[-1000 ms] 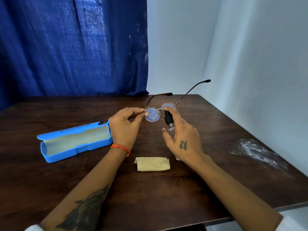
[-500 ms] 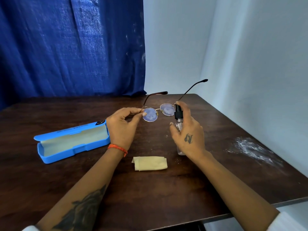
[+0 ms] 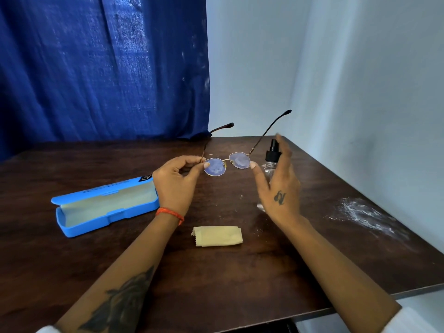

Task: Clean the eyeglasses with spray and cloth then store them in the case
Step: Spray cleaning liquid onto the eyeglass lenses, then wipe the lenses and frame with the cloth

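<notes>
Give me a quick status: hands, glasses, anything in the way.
Left hand pinching eyeglasses at the frame edge, lenses smeared. Right hand around spray bottle. Cloth folded on table, blue case open. Nothing in the way.

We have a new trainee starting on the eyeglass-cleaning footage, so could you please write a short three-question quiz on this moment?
1. True or false: the blue case lies open on the table.
2. Which hand holds the spray bottle? A) left hand B) right hand C) neither
3. Fill in: the folded yellow cloth lies on the table, ____ by either hand.

Key
1. True; its pale lining shows and nothing is in it.
2. B; the right hand grips the bottle beside the eyeglasses, while the left hand pinches the frame at the lens on its side.
3. Untouched.
</notes>
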A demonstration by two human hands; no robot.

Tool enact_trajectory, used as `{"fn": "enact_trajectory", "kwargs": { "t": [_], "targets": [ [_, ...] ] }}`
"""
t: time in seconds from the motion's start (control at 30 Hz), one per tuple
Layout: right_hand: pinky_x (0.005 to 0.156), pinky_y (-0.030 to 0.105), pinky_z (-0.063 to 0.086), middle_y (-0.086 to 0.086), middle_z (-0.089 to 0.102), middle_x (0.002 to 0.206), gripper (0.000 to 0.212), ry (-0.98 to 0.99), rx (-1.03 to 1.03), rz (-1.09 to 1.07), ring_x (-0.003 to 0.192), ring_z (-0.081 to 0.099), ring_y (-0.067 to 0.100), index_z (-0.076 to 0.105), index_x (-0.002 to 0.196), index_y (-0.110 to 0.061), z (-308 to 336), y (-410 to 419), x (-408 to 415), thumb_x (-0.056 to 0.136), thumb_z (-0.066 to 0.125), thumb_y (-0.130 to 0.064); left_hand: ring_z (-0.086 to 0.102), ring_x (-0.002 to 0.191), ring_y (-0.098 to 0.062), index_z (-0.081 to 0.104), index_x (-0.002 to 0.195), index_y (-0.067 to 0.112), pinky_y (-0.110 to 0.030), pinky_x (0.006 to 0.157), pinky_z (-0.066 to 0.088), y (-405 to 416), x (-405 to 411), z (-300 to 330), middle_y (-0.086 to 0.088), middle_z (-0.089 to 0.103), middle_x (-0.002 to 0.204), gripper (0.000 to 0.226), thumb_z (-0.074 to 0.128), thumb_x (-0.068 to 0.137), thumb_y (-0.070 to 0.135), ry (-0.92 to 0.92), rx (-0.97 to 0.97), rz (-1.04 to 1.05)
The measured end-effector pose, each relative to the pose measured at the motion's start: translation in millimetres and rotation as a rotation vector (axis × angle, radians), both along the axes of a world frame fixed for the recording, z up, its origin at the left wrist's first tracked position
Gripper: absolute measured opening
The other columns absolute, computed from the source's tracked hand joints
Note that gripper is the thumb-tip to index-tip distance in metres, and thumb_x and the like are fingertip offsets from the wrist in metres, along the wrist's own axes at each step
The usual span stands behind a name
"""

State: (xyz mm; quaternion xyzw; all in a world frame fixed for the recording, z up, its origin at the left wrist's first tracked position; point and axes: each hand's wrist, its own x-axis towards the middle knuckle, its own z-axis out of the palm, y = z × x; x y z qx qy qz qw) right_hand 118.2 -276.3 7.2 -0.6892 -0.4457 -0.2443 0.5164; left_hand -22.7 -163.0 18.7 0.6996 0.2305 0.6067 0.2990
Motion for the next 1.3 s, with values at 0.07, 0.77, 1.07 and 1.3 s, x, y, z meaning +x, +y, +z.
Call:
{"fn": "enact_trajectory", "kwargs": {
  "t": [0.07, 0.77, 1.07, 1.3],
  "targets": [
    [0.081, 0.027, 0.041, 0.008, 0.041, 0.138, 0.067, 0.016, 0.042, 0.04, 0.108, 0.046, 0.003, 0.015, 0.143, -0.021, -2, 2, 7, 0.09, 0.055, -0.034, 0.06, 0.07, 0.011, 0.07, 0.087, 0.015, -0.004, 0.069, 0.046, 1, 0, 0, 0.009, 0.066, 0.076, 0.015, 0.074, 0.072, 0.01, 0.014, -0.051, -0.004],
    [0.093, 0.035, 0.045, 0.011, 0.052, 0.122, 0.05, -0.272, 0.068, 0.111, 0.113, 0.047, 0.021, 0.047, 0.128, -0.011, -4, -7, 3, 0.083, 0.064, -0.024, 0.068, 0.072, -0.009, 0.069, 0.091, 0.01, -0.017, 0.067, 0.056, 7, 0, -7, 0.001, 0.069, 0.077, 0.017, 0.072, 0.074, 0.009, 0.044, -0.323, -0.116],
    [0.073, 0.024, 0.047, -0.006, 0.07, 0.099, 0.031, 0.096, -0.553, 0.875, 0.095, 0.056, 0.005, 0.072, 0.102, -0.018, -6, -4, -27, 0.071, 0.078, -0.021, 0.069, 0.069, -0.014, 0.069, 0.078, 0.018, -0.018, 0.064, 0.056, 12, 1, -9, 0.0, 0.07, 0.072, 0.014, 0.074, 0.072, 0.007, 0.011, -0.359, -0.122],
    [0.084, 0.013, 0.043, -0.006, 0.069, 0.097, 0.024, 0.146, -0.733, 0.944, 0.094, 0.059, 0.001, 0.074, 0.092, -0.017, -9, -4, -29, 0.069, 0.08, -0.016, 0.069, 0.066, -0.01, 0.069, 0.076, 0.022, -0.018, 0.063, 0.056, 16, 2, -13, 0.002, 0.071, 0.071, 0.013, 0.076, 0.071, 0.012, 0.046, -0.364, -0.112]
  ]
}}
